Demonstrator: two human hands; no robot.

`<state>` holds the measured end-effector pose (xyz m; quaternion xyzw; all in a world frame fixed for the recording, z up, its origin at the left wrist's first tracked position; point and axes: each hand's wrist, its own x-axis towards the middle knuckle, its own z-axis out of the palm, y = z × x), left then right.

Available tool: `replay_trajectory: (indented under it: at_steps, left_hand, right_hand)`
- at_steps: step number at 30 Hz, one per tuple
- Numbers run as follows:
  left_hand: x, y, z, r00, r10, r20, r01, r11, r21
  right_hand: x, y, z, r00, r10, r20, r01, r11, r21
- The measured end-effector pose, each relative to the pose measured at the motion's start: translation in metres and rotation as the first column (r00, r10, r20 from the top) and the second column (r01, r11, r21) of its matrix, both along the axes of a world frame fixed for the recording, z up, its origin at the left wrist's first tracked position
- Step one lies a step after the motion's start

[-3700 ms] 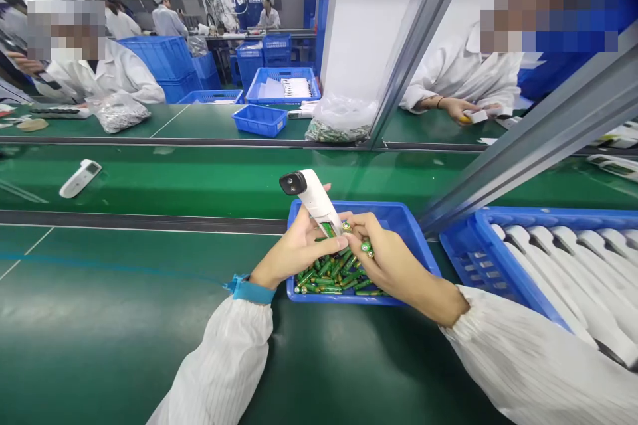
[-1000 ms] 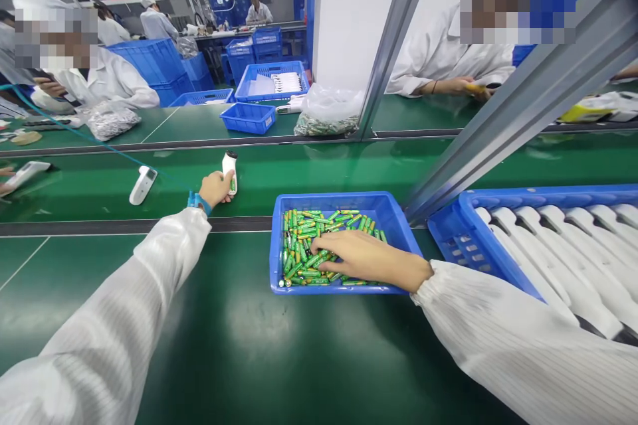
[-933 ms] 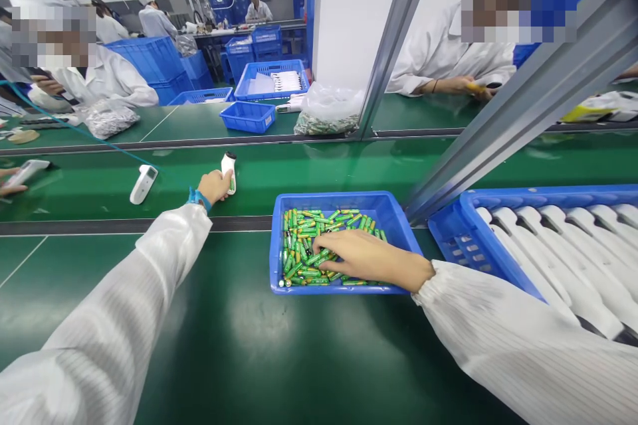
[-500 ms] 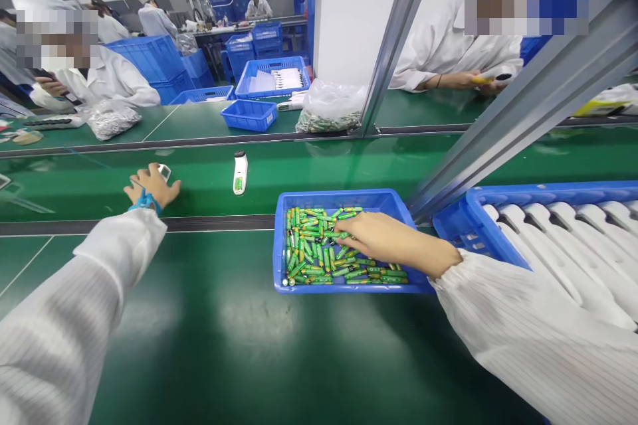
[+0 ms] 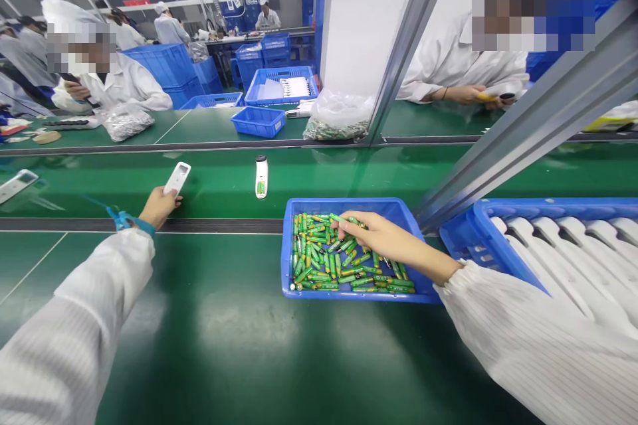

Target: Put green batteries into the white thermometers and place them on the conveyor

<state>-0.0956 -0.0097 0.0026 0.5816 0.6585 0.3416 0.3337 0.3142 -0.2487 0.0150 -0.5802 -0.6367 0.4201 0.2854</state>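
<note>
My left hand (image 5: 160, 206) is closed on the lower end of a white handheld device (image 5: 178, 176) with a small grey display, shaped like a forehead thermometer. Its upper end points away from me over the green belt. A blue band circles my left wrist. My right hand (image 5: 371, 232) is over a blue bin (image 5: 288, 252) of loose green batteries (image 5: 319, 259), thumb and fingers pinching a green battery (image 5: 337, 218). Further along the belt lies another white device (image 5: 261, 177) with a black tip, green batteries showing in its open compartment.
White curved housings (image 5: 563, 259) fill a blue crate (image 5: 478, 212) at the right. A slanted metal post (image 5: 478, 139) rises behind the battery bin. Another white device (image 5: 18, 184) lies at the belt's far left. Across the belt are two co-workers, a small blue bin (image 5: 258, 122) and a bag of batteries (image 5: 339, 116).
My left hand has closed on the white device, now tilted up off the belt. My right hand has lifted slightly, with a battery showing between its fingers. The view has shifted a little.
</note>
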Motion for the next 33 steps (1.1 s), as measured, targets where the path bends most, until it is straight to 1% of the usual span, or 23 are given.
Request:
replay_trajectory:
  at_steps: [1,3,5,6,7,8,9,10,12,13,14,15,16,19,21,23,25,27,28,29,31,32,33]
  left_hand:
    - [0.005,-0.007,0.002,0.995,-0.015,0.100,0.017,1.000,-0.013]
    - [0.019,-0.026,0.007,0.959,-0.050,0.278,0.063,0.997,-0.036]
    - [0.038,-0.050,0.015,0.900,-0.132,0.416,0.169,0.984,-0.054]
    - [0.049,-0.063,0.018,0.853,-0.179,0.490,0.239,0.969,-0.061]
    - [0.061,-0.076,0.022,0.788,-0.225,0.573,0.318,0.946,-0.065]
    - [0.076,-0.090,0.026,0.640,-0.260,0.723,0.433,0.899,-0.060]
    - [0.092,-0.104,0.030,0.485,-0.274,0.830,0.544,0.838,-0.041]
    - [0.109,-0.117,0.034,0.380,-0.286,0.880,0.633,0.774,-0.021]
    - [0.146,-0.142,0.041,0.242,-0.327,0.914,0.738,0.674,0.045]
    - [0.164,-0.153,0.043,0.197,-0.322,0.926,0.777,0.627,0.053]
    - [0.181,-0.163,0.045,0.165,-0.319,0.933,0.798,0.599,0.064]
    - [0.197,-0.171,0.046,0.156,-0.325,0.933,0.796,0.600,0.076]
    - [0.211,-0.178,0.046,0.165,-0.335,0.928,0.778,0.622,0.087]
    - [0.238,-0.189,0.042,0.214,-0.347,0.913,0.698,0.708,0.106]
    - [0.245,-0.190,0.037,0.240,-0.323,0.915,0.680,0.729,0.079]
    - [0.245,-0.189,0.030,0.278,-0.313,0.908,0.690,0.723,0.038]
    - [0.243,-0.187,0.025,0.340,-0.324,0.883,0.688,0.726,0.002]
    - [0.241,-0.186,0.021,0.398,-0.338,0.853,0.670,0.742,-0.018]
    - [0.240,-0.185,0.019,0.412,-0.341,0.845,0.665,0.747,-0.023]
    - [0.240,-0.186,0.018,0.412,-0.344,0.844,0.670,0.742,-0.024]
    - [0.239,-0.187,0.017,0.382,-0.363,0.850,0.704,0.710,-0.014]
    - [0.238,-0.187,0.017,0.362,-0.384,0.850,0.727,0.687,0.001]
    - [0.237,-0.188,0.016,0.341,-0.414,0.844,0.752,0.658,0.019]
  right_hand:
    - [-0.001,0.000,0.000,0.995,-0.007,-0.098,0.002,0.999,-0.049]
    - [-0.003,0.001,-0.001,0.961,-0.041,-0.273,0.008,0.992,-0.123]
    - [-0.004,0.003,-0.001,0.913,-0.099,-0.395,0.028,0.983,-0.180]
    - [-0.005,0.003,-0.001,0.891,-0.129,-0.435,0.042,0.978,-0.204]
    - [-0.005,0.003,-0.002,0.871,-0.157,-0.465,0.057,0.973,-0.222]
    - [-0.006,0.003,-0.002,0.854,-0.181,-0.487,0.072,0.970,-0.234]
    - [-0.007,0.003,-0.002,0.841,-0.199,-0.503,0.086,0.968,-0.237]
    - [-0.007,0.002,-0.002,0.831,-0.211,-0.514,0.102,0.967,-0.233]
    - [-0.008,0.002,-0.003,0.821,-0.227,-0.524,0.131,0.968,-0.214]
    - [-0.008,0.002,-0.004,0.823,-0.233,-0.518,0.145,0.968,-0.204]
    - [-0.008,0.003,-0.006,0.829,-0.239,-0.505,0.160,0.968,-0.195]
    - [-0.007,0.003,-0.007,0.838,-0.247,-0.487,0.174,0.966,-0.189]
    - [-0.006,0.004,-0.009,0.847,-0.256,-0.465,0.189,0.964,-0.187]
    - [-0.002,0.006,-0.014,0.870,-0.293,-0.396,0.240,0.954,-0.179]
    - [0.001,0.006,-0.013,0.883,-0.317,-0.347,0.277,0.947,-0.162]
    - [0.004,0.004,-0.007,0.891,-0.342,-0.299,0.317,0.939,-0.133]
    - [0.005,0.000,0.004,0.907,-0.380,-0.183,0.382,0.924,-0.023]
    - [0.004,-0.005,0.017,0.917,-0.399,-0.011,0.397,0.907,0.142]
    - [0.003,-0.008,0.023,0.922,-0.380,0.073,0.358,0.910,0.211]
    - [0.001,-0.011,0.028,0.933,-0.331,0.142,0.290,0.924,0.250]
    - [-0.003,-0.016,0.034,0.959,-0.173,0.224,0.119,0.965,0.235]
    - [-0.005,-0.018,0.035,0.961,-0.105,0.257,0.050,0.976,0.211]
    - [-0.007,-0.019,0.036,0.955,-0.062,0.289,0.008,0.983,0.183]
